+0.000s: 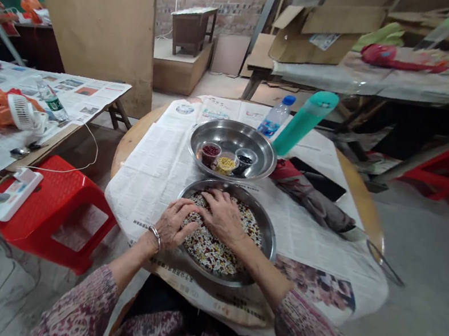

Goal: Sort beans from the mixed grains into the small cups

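A: Brick-walled workroom; round table [143, 136] under newspaper [162, 174], red stool [57, 202] to the left.

B: Hands?

A: Both in the near steel pan [267, 236], on the mixed beans [214, 250]. Left hand [173, 225] at the pan's left rim, fingers curled and close together, tips down in the beans. Right hand [222, 217] flat, fingers loosely spread, palm down. Can't tell whether either has beans pinched.

B: Sorting cups?

A: Three small cups [226, 161] in the far pan [261, 157], straight ahead beyond the fingertips. Right hand is nearer. Bottles [297, 123] behind.
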### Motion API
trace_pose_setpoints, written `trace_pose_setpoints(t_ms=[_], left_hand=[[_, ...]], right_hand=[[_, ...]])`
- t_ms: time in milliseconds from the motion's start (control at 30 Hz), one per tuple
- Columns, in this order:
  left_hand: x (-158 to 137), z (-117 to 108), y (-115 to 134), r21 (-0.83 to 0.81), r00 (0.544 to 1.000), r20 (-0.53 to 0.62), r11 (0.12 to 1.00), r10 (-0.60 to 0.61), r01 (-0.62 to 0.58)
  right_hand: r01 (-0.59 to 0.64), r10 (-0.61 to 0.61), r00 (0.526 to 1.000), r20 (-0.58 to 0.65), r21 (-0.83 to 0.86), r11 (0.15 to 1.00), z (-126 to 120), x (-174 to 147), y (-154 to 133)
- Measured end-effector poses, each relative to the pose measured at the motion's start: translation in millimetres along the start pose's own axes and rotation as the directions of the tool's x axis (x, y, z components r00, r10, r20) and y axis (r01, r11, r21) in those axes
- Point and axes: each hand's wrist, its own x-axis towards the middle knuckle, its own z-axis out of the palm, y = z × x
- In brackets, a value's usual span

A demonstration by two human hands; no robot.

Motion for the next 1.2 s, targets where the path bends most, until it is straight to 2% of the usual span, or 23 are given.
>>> trace_pose_setpoints(t_ms=[67,167,300,367,433,500,567,633,700,733,833,900,967,1033,1100,1200], left_hand=[[0,0,0,-0.018,1.000,-0.002,1.000,-0.009,0.009],[-1,0,0,-0.052,0.999,-0.013,0.998,-0.030,0.029],[-2,-1,0,-0.053,0.999,-0.007,0.998,-0.034,0.034],[-2,-1,1,-0.051,0.999,0.002,0.998,-0.042,0.042],[-2,0,1,-0.050,0.999,0.005,0.998,-0.048,0.049],[-2,0,0,-0.049,0.999,0.004,0.998,-0.048,0.048],[-2,0,0,-0.047,0.999,0.004,0.998,-0.045,0.045],[-2,1,-1,-0.044,0.999,0.006,0.998,-0.040,0.040],[-2,1,-1,-0.040,0.999,0.009,0.999,-0.032,0.033],[-2,1,-1,-0.038,0.999,0.010,0.999,-0.031,0.032],[-2,1,-1,-0.028,0.999,0.013,0.999,-0.038,0.038],[-2,1,-2,-0.026,0.999,0.014,0.999,-0.041,0.041],[-2,0,-1,-0.026,0.999,0.014,0.999,-0.036,0.037],[-1,0,-1,-0.028,0.999,0.007,0.999,-0.032,0.033],[0,0,0,-0.034,1.000,0.004,0.999,-0.025,0.025],[0,-1,0,-0.046,1.000,0.008,0.999,-0.027,0.027]], right_hand=[[0.095,-0.098,0.993,0.062,0.058,0.994,0,-3,-10],[0.223,-0.250,0.959,0.132,0.189,0.956,-7,-17,-19],[0.338,-0.396,0.899,0.186,0.279,0.899,-23,-44,-5],[0.335,-0.379,0.907,0.182,0.232,0.913,-30,-55,9],[0.276,-0.303,0.941,0.151,0.176,0.945,-37,-64,19],[0.212,-0.242,0.959,0.147,0.192,0.958,-43,-70,21],[0.189,-0.255,0.940,0.226,0.276,0.942,-46,-76,13],[0.186,-0.300,0.893,0.336,0.334,0.924,-46,-78,-2],[0.220,-0.345,0.851,0.395,0.327,0.919,-41,-75,-14],[0.242,-0.352,0.850,0.392,0.303,0.922,-38,-71,-17],[0.240,-0.284,0.910,0.302,0.174,0.955,-28,-50,-12],[0.142,-0.154,0.962,0.224,0.069,0.987,-25,-34,-1],[0.035,-0.033,0.986,0.161,-0.010,0.999,-23,-20,7],[-0.002,0.007,0.993,0.121,-0.038,0.999,-20,-11,8],[0.058,-0.057,0.993,0.106,-0.007,0.998,-15,-8,1],[0.239,-0.251,0.962,0.111,0.114,0.964,-8,-10,-12]])
